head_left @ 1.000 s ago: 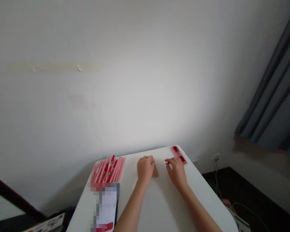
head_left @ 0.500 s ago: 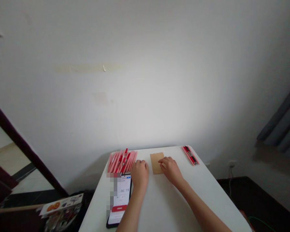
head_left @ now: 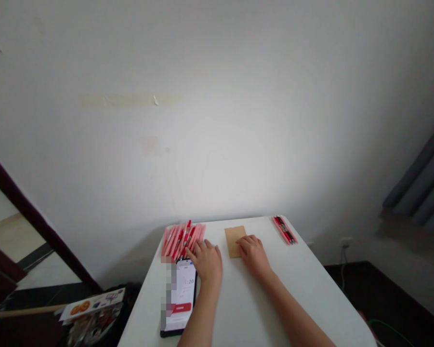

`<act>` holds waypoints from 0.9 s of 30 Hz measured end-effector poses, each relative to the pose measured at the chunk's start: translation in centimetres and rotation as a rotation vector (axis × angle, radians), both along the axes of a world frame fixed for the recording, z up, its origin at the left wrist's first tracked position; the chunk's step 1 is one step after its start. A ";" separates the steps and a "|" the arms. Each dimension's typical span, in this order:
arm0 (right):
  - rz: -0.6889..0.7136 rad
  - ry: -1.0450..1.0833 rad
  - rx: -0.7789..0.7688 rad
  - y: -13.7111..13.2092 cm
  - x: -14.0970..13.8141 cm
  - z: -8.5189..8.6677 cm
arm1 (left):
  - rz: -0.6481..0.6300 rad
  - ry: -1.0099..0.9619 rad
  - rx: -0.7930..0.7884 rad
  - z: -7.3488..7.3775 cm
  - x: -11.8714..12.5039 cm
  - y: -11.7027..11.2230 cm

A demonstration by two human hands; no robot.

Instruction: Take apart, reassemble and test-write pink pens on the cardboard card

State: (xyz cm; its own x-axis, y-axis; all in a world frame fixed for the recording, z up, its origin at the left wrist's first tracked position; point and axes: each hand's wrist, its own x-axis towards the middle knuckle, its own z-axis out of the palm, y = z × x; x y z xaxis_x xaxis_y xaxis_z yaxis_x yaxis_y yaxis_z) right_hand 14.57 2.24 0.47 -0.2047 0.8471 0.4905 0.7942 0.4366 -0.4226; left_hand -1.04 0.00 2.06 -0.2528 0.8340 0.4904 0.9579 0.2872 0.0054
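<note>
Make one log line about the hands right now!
left hand: beside pink-red pile | right hand: over brown card | phone: on white table

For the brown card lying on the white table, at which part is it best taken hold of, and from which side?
The brown card is probably best pinched at its left edge, coming from the left. It lies flat on the white table, so a fingertip would likely need to lift that thin edge first. The right hand covers part of its right side.
</note>
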 end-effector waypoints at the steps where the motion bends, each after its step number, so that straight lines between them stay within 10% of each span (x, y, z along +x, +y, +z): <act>1: -0.003 0.009 0.000 0.0 0.2 -0.1 | -0.009 -0.004 0.004 0.0 0.0 0.0; 27: -0.095 0.147 -0.003 0.6 1.9 -1.2 | -0.017 -0.036 0.054 0.9 -0.3 -0.5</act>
